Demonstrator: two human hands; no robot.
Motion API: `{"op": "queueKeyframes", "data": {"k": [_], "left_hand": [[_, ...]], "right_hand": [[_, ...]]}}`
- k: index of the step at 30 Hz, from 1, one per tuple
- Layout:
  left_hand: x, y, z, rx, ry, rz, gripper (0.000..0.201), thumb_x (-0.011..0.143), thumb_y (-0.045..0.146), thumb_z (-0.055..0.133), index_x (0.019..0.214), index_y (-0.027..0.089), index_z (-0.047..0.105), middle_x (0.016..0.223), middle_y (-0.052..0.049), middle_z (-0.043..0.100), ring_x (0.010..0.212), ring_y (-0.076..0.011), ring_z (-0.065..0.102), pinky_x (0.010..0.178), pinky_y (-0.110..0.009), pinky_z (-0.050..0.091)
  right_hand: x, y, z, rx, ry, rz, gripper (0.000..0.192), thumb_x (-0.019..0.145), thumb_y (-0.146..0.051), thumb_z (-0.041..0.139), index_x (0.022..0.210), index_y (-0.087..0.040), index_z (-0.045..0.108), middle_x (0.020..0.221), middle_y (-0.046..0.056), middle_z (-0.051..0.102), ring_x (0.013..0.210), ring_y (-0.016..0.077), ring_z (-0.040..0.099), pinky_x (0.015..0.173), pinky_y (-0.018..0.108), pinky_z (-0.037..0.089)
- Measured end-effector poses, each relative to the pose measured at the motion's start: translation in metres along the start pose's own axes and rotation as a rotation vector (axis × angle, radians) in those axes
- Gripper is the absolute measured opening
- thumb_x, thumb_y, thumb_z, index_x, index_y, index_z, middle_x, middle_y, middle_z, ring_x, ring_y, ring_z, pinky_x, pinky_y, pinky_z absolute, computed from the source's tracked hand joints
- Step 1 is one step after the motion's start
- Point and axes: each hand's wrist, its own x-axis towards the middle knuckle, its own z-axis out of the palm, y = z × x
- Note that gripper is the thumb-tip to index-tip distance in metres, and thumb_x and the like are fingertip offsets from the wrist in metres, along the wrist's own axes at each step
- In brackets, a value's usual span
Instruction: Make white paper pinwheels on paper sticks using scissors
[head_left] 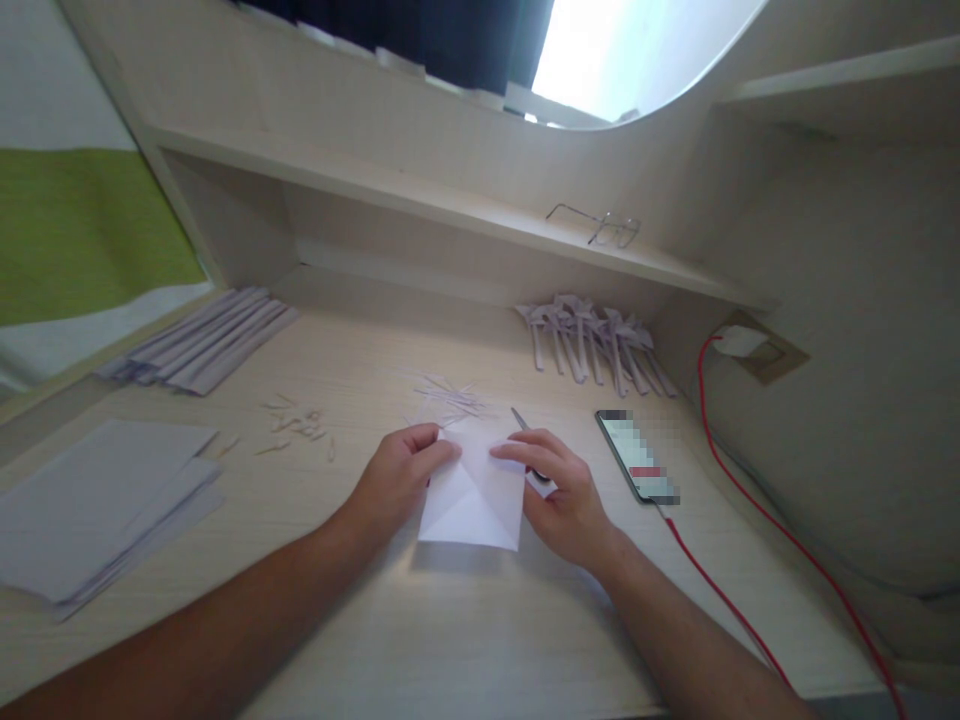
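A white square of paper (472, 505) lies on the pale wooden desk (420, 620), with diagonal creases showing. My left hand (397, 475) pinches its upper left corner and my right hand (559, 490) presses its upper right corner, both folding the paper inward. Scissors (523, 422) lie partly hidden under my right hand, only the blade tip showing.
A phone (637, 455) on a red cable (750, 520) lies right of my hands. Folded paper pieces (592, 340) sit at the back, rolled strips (210, 340) at back left, a paper stack (97, 510) at left, scraps (300, 425) between. Glasses (600, 225) rest on the shelf.
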Motion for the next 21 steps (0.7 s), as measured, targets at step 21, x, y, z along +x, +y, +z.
{"op": "queueKeyframes", "data": {"k": [21], "left_hand": [[-0.0004,0.0012,0.0002,-0.02,0.0,-0.004,0.02,0.07,0.035,0.072,0.073,0.017,0.066,0.063,-0.002,0.063,0.052,-0.0157,0.054,0.05,-0.027,0.034]], "right_hand": [[0.0002,0.0006,-0.0001,0.002,-0.004,-0.002,0.036,0.091,-0.011,0.062,0.119,-0.03,0.074,0.116,0.007,0.071,0.106,0.022,0.068,0.092,0.041,0.056]]}}
